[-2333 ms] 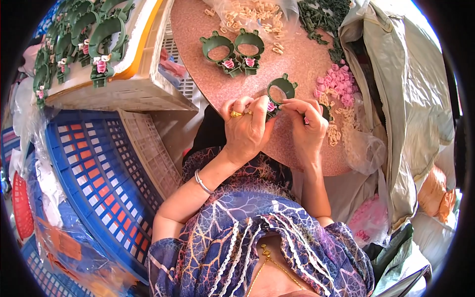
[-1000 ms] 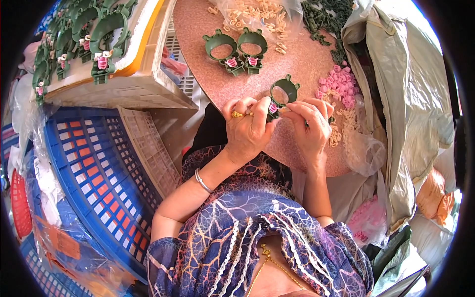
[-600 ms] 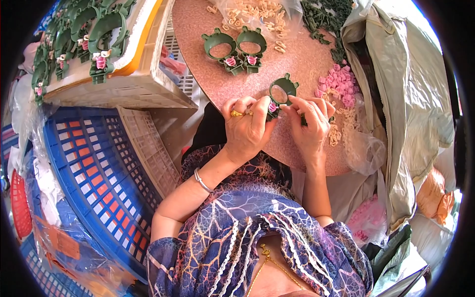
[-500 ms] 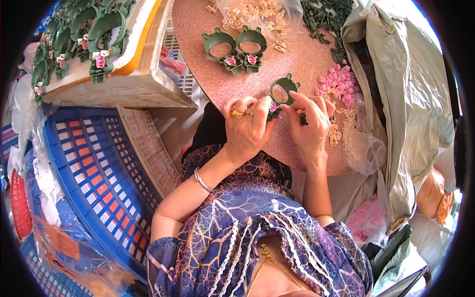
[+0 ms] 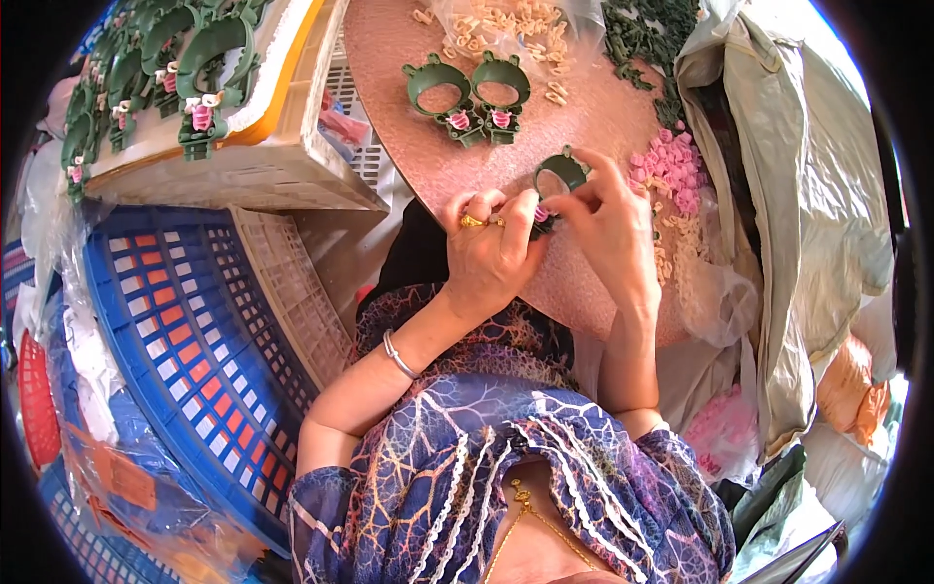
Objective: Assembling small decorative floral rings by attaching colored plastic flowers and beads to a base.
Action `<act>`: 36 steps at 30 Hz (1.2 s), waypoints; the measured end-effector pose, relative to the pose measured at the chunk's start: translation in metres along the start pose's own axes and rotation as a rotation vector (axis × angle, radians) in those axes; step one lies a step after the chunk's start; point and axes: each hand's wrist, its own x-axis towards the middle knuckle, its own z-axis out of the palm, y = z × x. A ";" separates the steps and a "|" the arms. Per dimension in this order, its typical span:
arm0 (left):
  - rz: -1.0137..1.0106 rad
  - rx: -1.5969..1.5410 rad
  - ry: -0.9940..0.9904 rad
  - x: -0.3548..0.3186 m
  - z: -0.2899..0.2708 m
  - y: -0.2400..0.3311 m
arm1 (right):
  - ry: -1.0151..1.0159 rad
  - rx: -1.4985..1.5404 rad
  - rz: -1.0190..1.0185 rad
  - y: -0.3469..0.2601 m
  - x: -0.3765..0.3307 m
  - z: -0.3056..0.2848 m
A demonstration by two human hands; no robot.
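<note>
A green plastic ring-shaped piece with a small pink rose at its base is held over the near part of the table. My left hand, with gold rings on it, is closed round the base and hides most of it. My right hand has its index finger at the ring's upper right rim and its thumb by the rose. Beyond my hands stand two similar green pieces side by side, a left one and a right one, each with a pink rose in front.
On the round pinkish table lie cream-coloured small parts, dark green parts and pink roses. A white foam box bearing several finished green pieces stands at left, above a blue basket. A grey-green sack borders the right.
My right hand has shifted slightly right, its fingers straighter. The small dark green part under its fingers before no longer shows. My left hand stays nearly in place on the green piece.
</note>
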 end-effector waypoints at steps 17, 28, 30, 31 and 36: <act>0.016 0.001 0.011 -0.001 0.000 -0.003 | 0.067 -0.095 -0.112 0.005 0.041 -0.009; 0.013 -0.025 -0.017 0.002 0.000 -0.001 | 0.128 -0.370 -0.457 0.040 0.106 0.017; 0.010 -0.029 -0.008 0.001 0.000 -0.002 | 0.151 -0.289 -0.434 0.033 0.095 0.011; 0.010 -0.035 -0.001 0.001 0.000 -0.003 | 0.175 -0.210 -0.405 0.028 0.088 0.007; -0.015 -0.032 -0.001 -0.001 -0.001 0.000 | 0.009 0.161 -0.250 0.006 0.038 -0.014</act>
